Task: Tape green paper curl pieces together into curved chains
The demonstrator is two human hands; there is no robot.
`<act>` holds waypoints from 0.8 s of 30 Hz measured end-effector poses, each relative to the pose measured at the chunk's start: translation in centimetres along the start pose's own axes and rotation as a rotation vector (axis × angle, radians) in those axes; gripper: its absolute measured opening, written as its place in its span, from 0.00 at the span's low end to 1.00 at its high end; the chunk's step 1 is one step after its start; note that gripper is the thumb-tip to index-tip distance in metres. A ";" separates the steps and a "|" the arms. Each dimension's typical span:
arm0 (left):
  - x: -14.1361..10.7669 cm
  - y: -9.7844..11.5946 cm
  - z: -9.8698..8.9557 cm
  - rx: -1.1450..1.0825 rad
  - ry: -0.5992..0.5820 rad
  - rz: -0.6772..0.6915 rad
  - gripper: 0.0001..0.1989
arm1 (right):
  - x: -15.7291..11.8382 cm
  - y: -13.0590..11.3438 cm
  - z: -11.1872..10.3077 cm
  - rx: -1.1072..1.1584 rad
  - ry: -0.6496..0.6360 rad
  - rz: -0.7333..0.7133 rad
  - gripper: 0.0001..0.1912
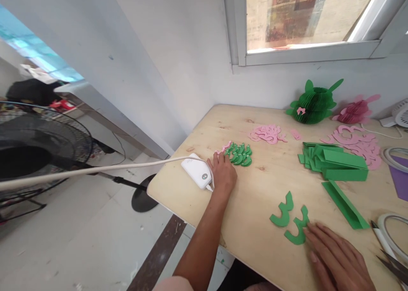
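My left hand [224, 172] lies at the left of the table, fingers slightly bent and apart. Its fingertips reach the edge of small pink paper cutouts [227, 146] and a pile of green curved paper cutouts [241, 153]. Beside its thumb is a white power bank [196, 171] with a cable. My right hand [338, 253] rests at the front right with its fingers stretched out. The fingertips touch or nearly touch a green wavy cutout [298, 231]. Another green wavy cutout [283, 212] lies just left of that one.
Folded green paper strips [344, 161] are stacked at the right, with one strip [346, 205] in front. Pink cutouts [266, 134] and green honeycomb paper figure [314, 104] sit farther back. Scissors [393, 263] and tape roll [381, 223] lie right. A floor fan [38, 155] stands left.
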State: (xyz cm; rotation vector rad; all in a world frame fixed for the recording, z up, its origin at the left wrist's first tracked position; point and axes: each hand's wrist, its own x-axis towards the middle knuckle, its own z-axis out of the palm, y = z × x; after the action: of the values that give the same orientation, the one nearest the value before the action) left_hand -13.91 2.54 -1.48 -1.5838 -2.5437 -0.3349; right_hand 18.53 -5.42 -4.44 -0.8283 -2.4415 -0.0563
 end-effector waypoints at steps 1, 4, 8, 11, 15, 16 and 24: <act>-0.1 0.0 -0.1 -0.001 0.007 0.009 0.21 | 0.0 0.0 0.0 -0.003 -0.001 -0.003 0.25; -0.5 0.0 -0.4 -0.033 0.062 0.025 0.20 | 0.1 0.0 -0.1 -0.006 -0.004 -0.008 0.25; -0.7 -0.1 -0.2 -0.099 0.141 0.085 0.20 | 0.1 -0.2 -0.2 0.003 -0.010 0.007 0.24; -0.6 -0.1 0.4 -0.103 0.144 0.144 0.16 | 0.1 -0.2 -0.2 -0.002 -0.014 0.014 0.23; -0.6 -0.1 0.9 -0.121 0.125 0.135 0.19 | -0.1 -0.1 -0.1 -0.009 -0.022 0.017 0.23; -0.6 -0.1 0.9 -0.128 0.124 0.124 0.20 | -0.2 -0.1 -0.1 -0.011 -0.024 0.018 0.24; -0.6 0.0 0.3 -0.139 0.168 0.031 0.22 | -0.1 -0.2 -0.1 -0.004 -0.022 0.044 0.24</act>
State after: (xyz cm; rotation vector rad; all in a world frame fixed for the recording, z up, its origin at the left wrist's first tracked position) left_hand -13.59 2.09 -1.95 -1.5662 -2.4133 -0.6252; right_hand 18.52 -5.69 -4.34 -0.8887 -2.4431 -0.0354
